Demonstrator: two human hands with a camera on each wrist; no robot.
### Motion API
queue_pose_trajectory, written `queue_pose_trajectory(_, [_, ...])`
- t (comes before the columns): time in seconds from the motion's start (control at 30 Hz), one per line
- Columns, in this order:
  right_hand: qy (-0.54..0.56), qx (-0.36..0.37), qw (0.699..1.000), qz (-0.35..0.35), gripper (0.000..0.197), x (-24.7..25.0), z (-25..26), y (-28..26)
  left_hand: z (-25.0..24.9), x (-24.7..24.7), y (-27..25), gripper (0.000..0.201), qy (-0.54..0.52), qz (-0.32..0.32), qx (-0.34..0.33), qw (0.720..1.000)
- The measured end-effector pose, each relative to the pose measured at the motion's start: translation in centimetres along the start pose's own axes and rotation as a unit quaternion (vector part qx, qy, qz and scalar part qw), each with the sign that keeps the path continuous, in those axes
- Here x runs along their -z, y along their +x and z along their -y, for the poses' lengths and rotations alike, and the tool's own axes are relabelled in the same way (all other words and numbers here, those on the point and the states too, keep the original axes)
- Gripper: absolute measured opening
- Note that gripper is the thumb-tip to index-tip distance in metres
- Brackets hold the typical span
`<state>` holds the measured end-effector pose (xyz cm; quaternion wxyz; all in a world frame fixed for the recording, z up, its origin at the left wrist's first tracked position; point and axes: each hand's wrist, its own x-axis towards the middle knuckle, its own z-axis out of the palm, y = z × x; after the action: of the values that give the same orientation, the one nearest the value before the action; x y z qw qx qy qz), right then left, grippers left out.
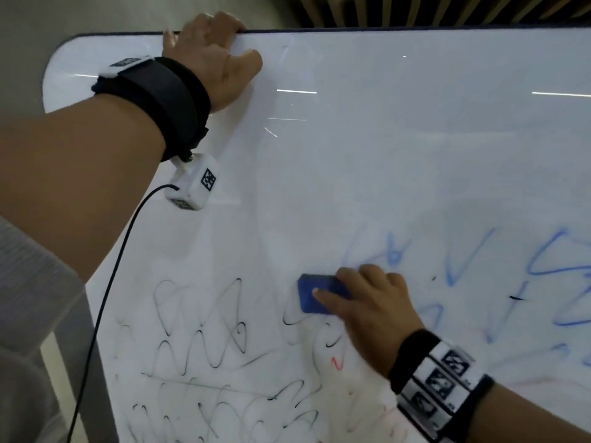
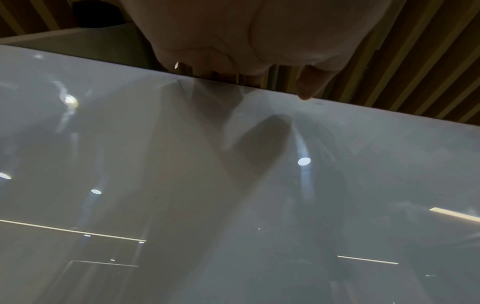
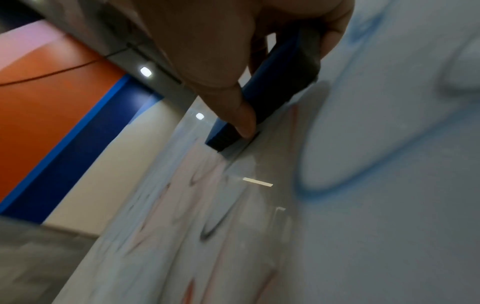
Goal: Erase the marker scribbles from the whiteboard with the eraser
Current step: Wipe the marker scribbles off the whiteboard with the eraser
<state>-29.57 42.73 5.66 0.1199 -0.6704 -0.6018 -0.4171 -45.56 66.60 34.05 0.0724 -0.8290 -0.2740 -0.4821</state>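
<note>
We see a big white shiny whiteboard (image 1: 383, 155) with a thin dark edge. Our left hand (image 1: 211, 59) is up at the top edge. Its fingers curl over the edge and the thumb lies on the front, so this grip is closed around the top of the board. In the left wrist view the palm (image 2: 246, 37) sits right at that edge and lights shine back off the board.

Our right hand (image 1: 367, 302) holds a blue block-shaped eraser (image 1: 319, 297). The thumb is on one side and the fingers wrap over the other, so this grip is closed around the eraser. The eraser lies flat on the board, low and near the middle. In the right wrist view the thumb (image 3: 241, 115) presses the eraser's side (image 3: 275, 82).

Black wavy marker scribbles (image 1: 198, 330) sit down and left of the eraser. Blue marker scribbles (image 1: 550, 266) are to the right, and some look faint and smeared. A small red mark (image 1: 336, 363) is just below the eraser.
</note>
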Motion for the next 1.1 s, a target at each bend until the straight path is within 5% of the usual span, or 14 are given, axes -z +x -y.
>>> queue_pose_trajectory(0.17, [-0.029, -0.097, 0.992, -0.078, 0.054, 3.1, -1.0, 1.9, 0.2, -0.3, -0.2, 0.064, -0.009, 0.003, -0.015, 1.000])
queue_pose_trajectory(0.3, [-0.013, -0.056, 0.998, -0.013, 0.064, -0.1, 3.9, 3.3, 0.6, -0.8, 0.0, 0.067, -0.017, -0.014, -0.026, 0.999])
queue_pose_trajectory(0.4, [-0.040, -0.058, 0.997, -0.020, 0.063, 1.6, 0.5, 2.6, 1.0, -1.0, 0.4, 0.071, -0.009, -0.012, -0.037, 0.999])
queue_pose_trajectory(0.6, [-0.091, -0.203, 0.968, -0.113, 0.058, 5.3, -5.8, 0.6, 1.2, -1.4, 0.4, 0.079, 0.024, -0.010, -0.049, 0.998])
queue_pose_trajectory(0.8, [-0.087, -0.100, 0.991, 0.034, 0.065, 0.6, -0.2, -4.9, 1.4, -1.1, 0.4, 0.078, 0.013, -0.014, -0.060, 0.998])
queue_pose_trajectory(0.97, [-0.106, -0.222, 0.962, -0.117, 0.054, 6.3, -3.6, 2.6, 1.1, -0.9, 0.3, 0.076, 0.020, -0.011, -0.061, 0.998])
queue_pose_trajectory(1.1, [-0.085, -0.165, 0.980, -0.069, 0.056, 3.2, -0.8, 0.2, 1.0, -0.1, 0.1, 0.078, 0.011, 0.010, -0.059, 0.998])
